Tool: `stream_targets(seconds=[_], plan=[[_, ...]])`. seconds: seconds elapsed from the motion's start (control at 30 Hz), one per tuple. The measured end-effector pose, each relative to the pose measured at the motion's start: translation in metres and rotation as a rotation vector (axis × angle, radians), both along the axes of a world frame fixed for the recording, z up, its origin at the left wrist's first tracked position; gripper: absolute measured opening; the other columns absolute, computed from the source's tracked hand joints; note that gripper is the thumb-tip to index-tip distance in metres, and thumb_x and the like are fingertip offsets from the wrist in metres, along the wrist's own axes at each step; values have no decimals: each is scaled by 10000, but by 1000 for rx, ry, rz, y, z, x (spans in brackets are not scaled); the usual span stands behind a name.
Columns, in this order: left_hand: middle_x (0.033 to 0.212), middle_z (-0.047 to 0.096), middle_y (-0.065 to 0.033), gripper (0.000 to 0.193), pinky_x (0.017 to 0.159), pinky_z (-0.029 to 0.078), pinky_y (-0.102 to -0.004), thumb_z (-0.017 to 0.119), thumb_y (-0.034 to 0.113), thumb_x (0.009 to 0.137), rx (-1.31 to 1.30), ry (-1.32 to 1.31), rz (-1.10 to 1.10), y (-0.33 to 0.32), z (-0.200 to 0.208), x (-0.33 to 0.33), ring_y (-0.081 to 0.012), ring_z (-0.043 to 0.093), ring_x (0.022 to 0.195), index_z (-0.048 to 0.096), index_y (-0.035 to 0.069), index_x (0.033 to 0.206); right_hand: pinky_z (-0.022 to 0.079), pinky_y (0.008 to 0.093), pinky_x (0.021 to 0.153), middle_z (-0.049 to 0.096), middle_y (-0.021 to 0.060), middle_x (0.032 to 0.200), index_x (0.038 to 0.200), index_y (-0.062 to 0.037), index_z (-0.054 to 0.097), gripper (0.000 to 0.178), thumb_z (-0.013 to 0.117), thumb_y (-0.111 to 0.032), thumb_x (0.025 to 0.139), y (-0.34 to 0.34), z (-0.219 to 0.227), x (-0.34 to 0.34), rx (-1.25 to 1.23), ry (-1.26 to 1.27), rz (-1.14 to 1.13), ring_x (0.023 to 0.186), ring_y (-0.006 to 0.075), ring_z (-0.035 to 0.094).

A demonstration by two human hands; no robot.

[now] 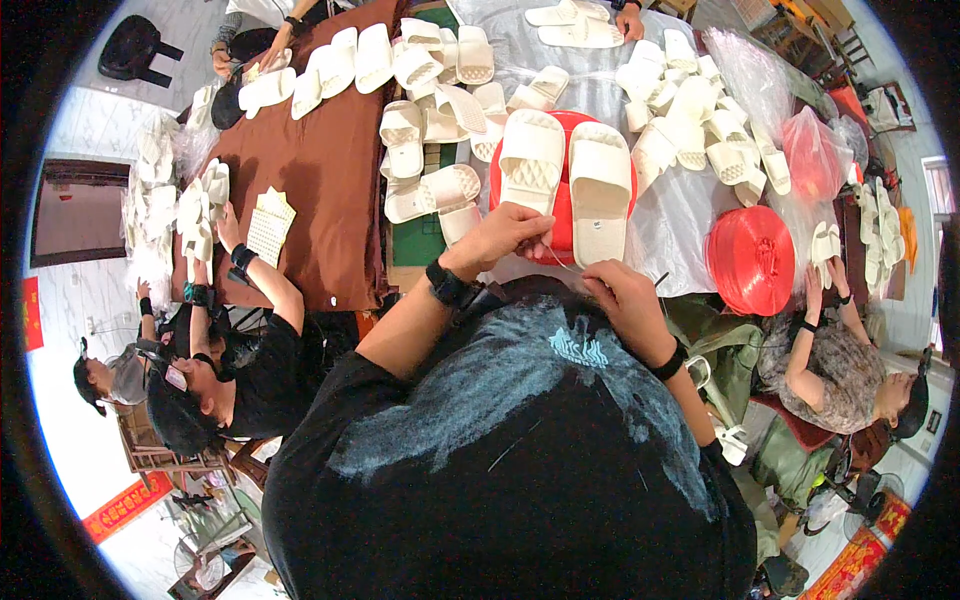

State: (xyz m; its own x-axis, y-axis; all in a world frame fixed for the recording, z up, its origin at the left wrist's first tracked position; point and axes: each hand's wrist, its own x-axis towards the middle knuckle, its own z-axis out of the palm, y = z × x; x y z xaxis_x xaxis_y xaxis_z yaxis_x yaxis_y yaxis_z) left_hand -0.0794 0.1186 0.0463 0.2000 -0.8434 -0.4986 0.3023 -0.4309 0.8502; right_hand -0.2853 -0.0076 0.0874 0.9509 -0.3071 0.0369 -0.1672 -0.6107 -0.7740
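A pair of cream slippers, the left one (531, 160) and the right one (599, 195), rests side by side on a red round bundle (562, 131) before me. My left hand (512, 237) is closed in a pinch over the heel end of the left slipper. A thin pale strand (563, 264) runs from its fingertips toward my right hand (627, 300). The right hand is closed too, just below the right slipper's heel, with its fingertips at the strand's other end. Both wrists wear dark bands.
Loose cream slippers lie in a heap (425, 130) at left and another (695, 120) at right. A second red bundle (750, 262) stands to the right. Co-workers handle slippers at both sides and across the table. Yellowish sheets (270, 228) lie on the brown cloth (325, 200).
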Motion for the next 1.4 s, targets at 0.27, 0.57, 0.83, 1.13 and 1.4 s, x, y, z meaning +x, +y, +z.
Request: stream_targets(seconds=[0.27, 0.57, 0.83, 1.13, 1.4], plan=[[601, 552, 21, 335, 488, 350, -196, 542, 318, 950, 64, 95, 54, 6, -10, 7, -59, 479, 519, 598, 89, 713, 486, 392, 670, 614, 133, 851, 900, -48, 614, 104, 618, -138, 848, -1, 4, -8, 36, 15, 26, 784, 332, 611], [600, 547, -21, 389, 485, 347, -223, 490, 319, 969, -23, 163, -40, 4, -11, 5, -87, 452, 513, 568, 68, 682, 476, 419, 662, 602, 147, 805, 864, -52, 566, 131, 594, -180, 873, 0, 5, 6, 29, 27, 154, 764, 357, 599], [604, 552, -23, 430, 489, 358, -226, 461, 357, 978, 5, 118, -39, 6, -3, 5, -88, 463, 519, 577, 57, 692, 472, 430, 655, 603, 159, 809, 859, -48, 560, 143, 573, -187, 889, -3, 3, 9, 90, 55, 188, 759, 371, 593], [598, 552, -15, 447, 496, 369, -241, 472, 396, 966, 26, 126, -54, -8, -23, 18, -99, 467, 519, 566, 87, 657, 457, 439, 651, 594, 190, 791, 860, -24, 551, 162, 560, -182, 894, -6, 3, 11, 81, 85, 117, 765, 388, 585], [676, 601, -23, 438, 551, 412, -228, 457, 466, 958, 154, -10, -21, -38, -25, 45, -111, 576, 609, 590, 87, 785, 443, 448, 633, 579, 207, 753, 820, -10, 543, 208, 546, -201, 902, -27, -26, 40, 32, 55, 80, 737, 397, 577]])
